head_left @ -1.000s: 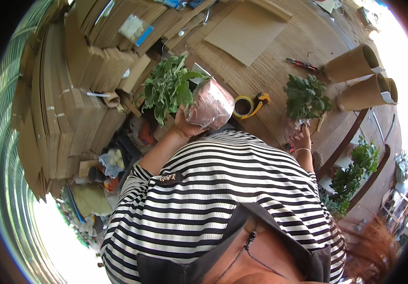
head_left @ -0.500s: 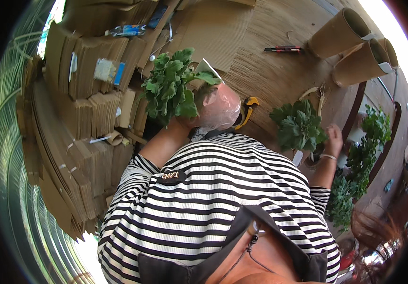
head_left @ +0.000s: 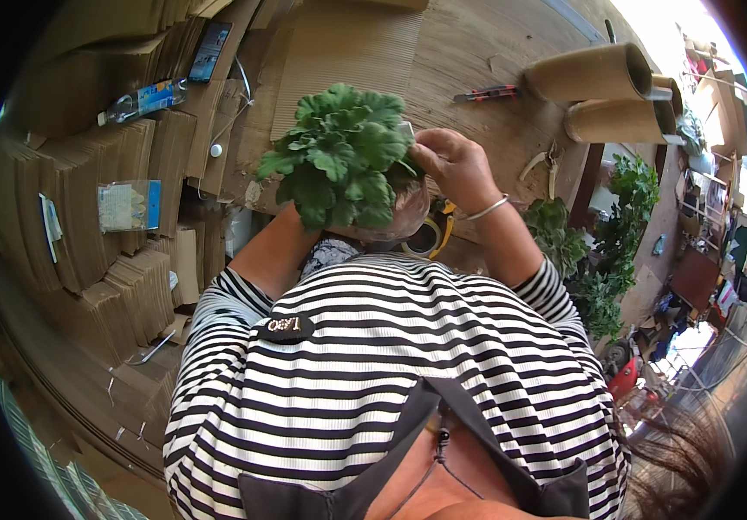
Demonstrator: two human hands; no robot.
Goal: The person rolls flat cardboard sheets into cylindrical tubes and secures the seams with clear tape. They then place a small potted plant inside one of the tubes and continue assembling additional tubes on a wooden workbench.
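Observation:
A leafy green potted plant [head_left: 343,160] is held up in front of my chest, its base wrapped in clear plastic [head_left: 404,212]. My left forearm [head_left: 274,247] runs in beneath the leaves; the hand supports the plant, its fingers hidden by foliage. On the plant's right side, my right hand [head_left: 458,165] has its thumb and fingers closed at the leaf edge, next to a small white tag [head_left: 406,130]. A tape roll in a yellow-and-black holder [head_left: 432,236] lies just below the wrapped base.
Stacks of folded cardboard [head_left: 70,195] fill the left, with a plastic bottle [head_left: 143,100] and a phone [head_left: 210,52] on them. A red-and-black cutter [head_left: 484,94], pruning shears [head_left: 543,167] and cardboard tubes [head_left: 581,74] lie beyond. More plants [head_left: 620,234] stand at right.
My right hand has moved from beside another plant at the right to the held plant. The held plant has turned more upright, leaves facing up, and the view has shifted.

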